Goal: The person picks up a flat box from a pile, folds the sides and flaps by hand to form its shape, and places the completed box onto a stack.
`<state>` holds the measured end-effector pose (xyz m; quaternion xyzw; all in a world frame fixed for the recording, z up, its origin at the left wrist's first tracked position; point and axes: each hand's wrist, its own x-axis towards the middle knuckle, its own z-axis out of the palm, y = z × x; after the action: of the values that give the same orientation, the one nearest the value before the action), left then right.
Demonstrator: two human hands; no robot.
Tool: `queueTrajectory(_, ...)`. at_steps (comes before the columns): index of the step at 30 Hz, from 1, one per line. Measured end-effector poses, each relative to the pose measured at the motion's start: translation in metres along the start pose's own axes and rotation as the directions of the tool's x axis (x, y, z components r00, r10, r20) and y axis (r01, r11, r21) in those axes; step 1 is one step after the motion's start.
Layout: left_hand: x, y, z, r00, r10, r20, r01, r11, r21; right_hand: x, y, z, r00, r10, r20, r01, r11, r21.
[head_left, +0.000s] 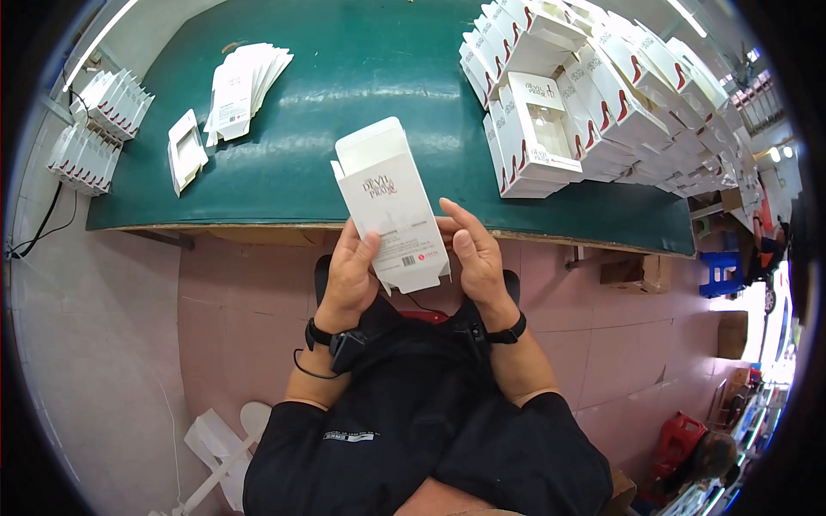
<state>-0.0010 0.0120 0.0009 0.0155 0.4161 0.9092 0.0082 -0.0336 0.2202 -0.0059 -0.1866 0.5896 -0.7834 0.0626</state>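
A white carton box (pixel 394 206) with printed text and a small red mark is tilted in front of me, over the table's near edge. Its top and bottom flaps stick out unfolded. My left hand (pixel 348 273) grips the lower left side, thumb on the front face and the other fingers hidden behind. At the box's right edge is my right hand (pixel 478 258), thumb raised and index finger stretched out; some fingers are partly hidden behind the carton. Whether they touch it I cannot tell. Both wrists wear black straps.
A green-topped table (pixel 344 77) spans the front. Stacked window boxes (pixel 542 129) with red shoe prints crowd its right side. Flat cartons (pixel 245 90) lie fanned at the back left, beside a single windowed box (pixel 186 152). A blue stool (pixel 721 273) stands at right.
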Motion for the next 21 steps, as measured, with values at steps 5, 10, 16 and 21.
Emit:
queueTrajectory(5, 0.001, 0.006, 0.006, 0.994, -0.103, -0.039, 0.096, 0.982, -0.163, -0.001, -0.007, 0.004, 0.999, -0.038, 0.002, 0.038, 0.993, -0.112)
queueTrajectory(10, 0.001, 0.005, 0.003, 0.981, -0.189, -0.039, 0.176, 0.959, -0.224, 0.004, -0.014, 0.005, 0.988, -0.129, 0.083, 0.147, 0.950, -0.277)
queueTrajectory(16, 0.001, 0.002, 0.004, 0.978, -0.207, -0.030, 0.196, 0.955, -0.221, 0.007, -0.026, 0.014, 0.972, -0.205, 0.114, 0.233, 0.898, -0.374)
queueTrajectory(21, 0.000, 0.001, 0.008, 0.993, -0.121, -0.001, 0.111, 0.912, -0.396, 0.004, -0.027, 0.021, 0.981, -0.136, 0.141, 0.181, 0.906, -0.384)
